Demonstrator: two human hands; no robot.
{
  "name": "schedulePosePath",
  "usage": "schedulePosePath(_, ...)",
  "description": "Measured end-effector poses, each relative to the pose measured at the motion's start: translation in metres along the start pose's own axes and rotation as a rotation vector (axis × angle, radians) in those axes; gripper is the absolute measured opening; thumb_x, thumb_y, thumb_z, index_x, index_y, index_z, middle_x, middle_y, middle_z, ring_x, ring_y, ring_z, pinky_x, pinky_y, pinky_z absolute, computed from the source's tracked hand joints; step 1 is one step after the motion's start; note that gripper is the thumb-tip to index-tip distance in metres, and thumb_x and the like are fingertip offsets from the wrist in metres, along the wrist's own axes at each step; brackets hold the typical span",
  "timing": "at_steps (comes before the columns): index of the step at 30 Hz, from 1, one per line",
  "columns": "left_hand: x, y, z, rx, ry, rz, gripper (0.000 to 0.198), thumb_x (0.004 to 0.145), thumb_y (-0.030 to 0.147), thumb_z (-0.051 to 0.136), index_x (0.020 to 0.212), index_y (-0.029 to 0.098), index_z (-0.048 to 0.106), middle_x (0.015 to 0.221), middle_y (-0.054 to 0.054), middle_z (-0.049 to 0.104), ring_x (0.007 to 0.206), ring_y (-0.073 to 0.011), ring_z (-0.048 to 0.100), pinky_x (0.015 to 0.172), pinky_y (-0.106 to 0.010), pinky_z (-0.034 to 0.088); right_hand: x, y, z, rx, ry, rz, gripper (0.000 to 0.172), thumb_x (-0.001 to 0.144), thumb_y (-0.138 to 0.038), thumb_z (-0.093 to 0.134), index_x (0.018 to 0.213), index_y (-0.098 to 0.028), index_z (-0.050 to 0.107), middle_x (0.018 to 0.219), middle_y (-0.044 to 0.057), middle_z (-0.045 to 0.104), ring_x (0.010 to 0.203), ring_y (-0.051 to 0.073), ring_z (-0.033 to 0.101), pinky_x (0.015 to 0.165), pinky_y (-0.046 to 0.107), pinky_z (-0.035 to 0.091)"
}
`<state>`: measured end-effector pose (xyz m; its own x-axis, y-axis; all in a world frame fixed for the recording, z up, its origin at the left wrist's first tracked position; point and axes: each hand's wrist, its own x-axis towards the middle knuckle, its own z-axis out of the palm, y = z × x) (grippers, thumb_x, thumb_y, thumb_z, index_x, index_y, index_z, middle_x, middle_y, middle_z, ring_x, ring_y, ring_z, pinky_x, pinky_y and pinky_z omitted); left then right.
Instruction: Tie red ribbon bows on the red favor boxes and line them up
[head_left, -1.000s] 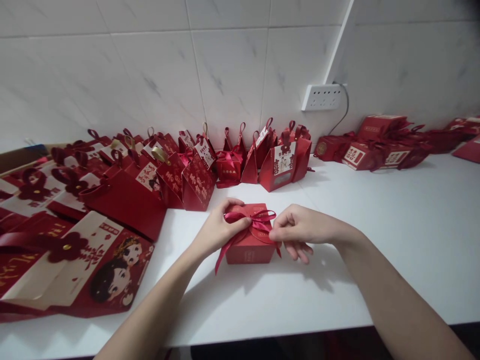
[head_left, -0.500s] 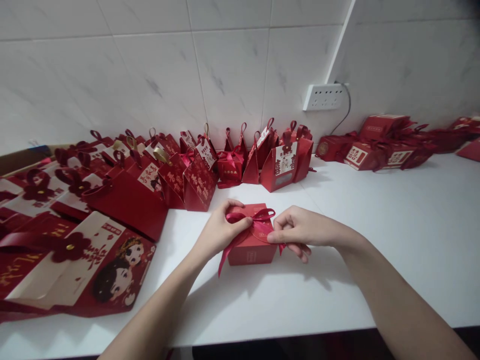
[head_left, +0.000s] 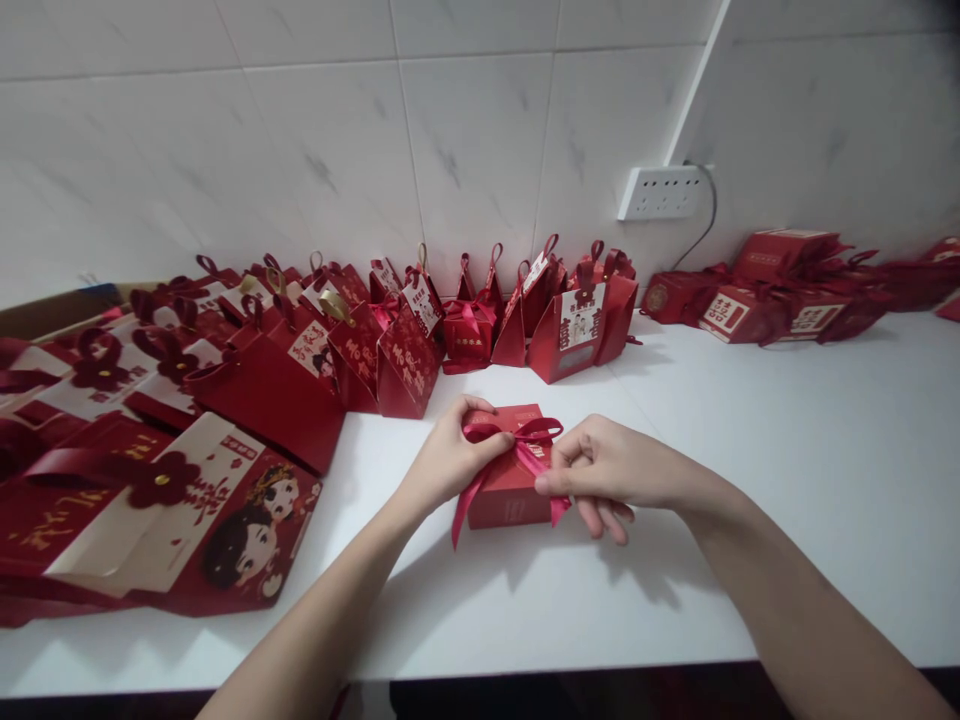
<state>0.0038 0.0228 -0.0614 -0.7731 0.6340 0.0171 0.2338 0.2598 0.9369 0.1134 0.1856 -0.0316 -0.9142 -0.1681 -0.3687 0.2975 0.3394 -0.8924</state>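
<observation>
A small red gift box [head_left: 510, 508] sits on the white table in front of me. A glossy crimson ribbon [head_left: 541, 430] is tied in a bow on its lid, with one tail hanging down the left side and one at the front right corner. My left hand [head_left: 459, 450] grips the box's left side, its thumb pressed on the bow near the knot and its fingers curled at the back edge. My right hand [head_left: 600, 470] is closed at the box's right edge, thumb and forefinger pinching the right ribbon tail. Its lower fingers hang loosely beside the box.
Many red bags with ribbon handles [head_left: 262, 370] crowd the left. More upright red bags [head_left: 581, 320] line the wall. Red boxes with ribbons [head_left: 750, 310] are piled at the back right. A white power strip [head_left: 660, 193] is on the tiled wall [head_left: 480, 130]. The table's front edge [head_left: 600, 668] is near me.
The view has shifted slightly, so everything sits a little further right. My right hand has moved slightly along the ribbon tail, and more of the tail shows. My left hand keeps its hold.
</observation>
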Motion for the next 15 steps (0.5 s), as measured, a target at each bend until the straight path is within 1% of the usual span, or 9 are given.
schedulePosePath(6,-0.0004,-0.0006,0.0005,-0.008,0.003,-0.007,0.03,0.069,0.031,0.064,0.091,0.019,0.049,0.08,0.002,0.058,0.073,-0.015,0.056,0.067,-0.026,0.044,-0.0018,-0.0036,0.0003,-0.029,-0.016,0.011,0.033,0.079,-0.038,0.063,0.058,-0.015,0.054,0.043,-0.002,0.058,0.03,0.004,0.046,0.031,0.013,0.031)
schedulePosePath(13,0.0008,-0.0007,0.0013,-0.069,0.0,-0.028,0.032,0.066,0.033,0.067,0.089,0.019,0.048,0.079,0.002,0.056,0.073,-0.0146,0.056,0.067,-0.026,0.043,-0.0017,-0.0041,-0.0023,-0.05,-0.043,0.031,0.034,0.079,-0.037,0.062,0.055,-0.015,0.051,0.041,-0.003,0.056,0.029,0.004,0.046,0.03,0.013,0.026)
schedulePosePath(15,0.0008,-0.0002,0.0014,-0.069,0.005,-0.029,0.032,0.066,0.032,0.068,0.088,0.019,0.048,0.079,0.002,0.056,0.073,-0.0142,0.055,0.068,-0.026,0.042,-0.0012,-0.0035,-0.0041,-0.055,-0.059,0.031,0.035,0.079,-0.037,0.062,0.054,-0.015,0.049,0.039,-0.003,0.054,0.029,0.004,0.044,0.03,0.013,0.026)
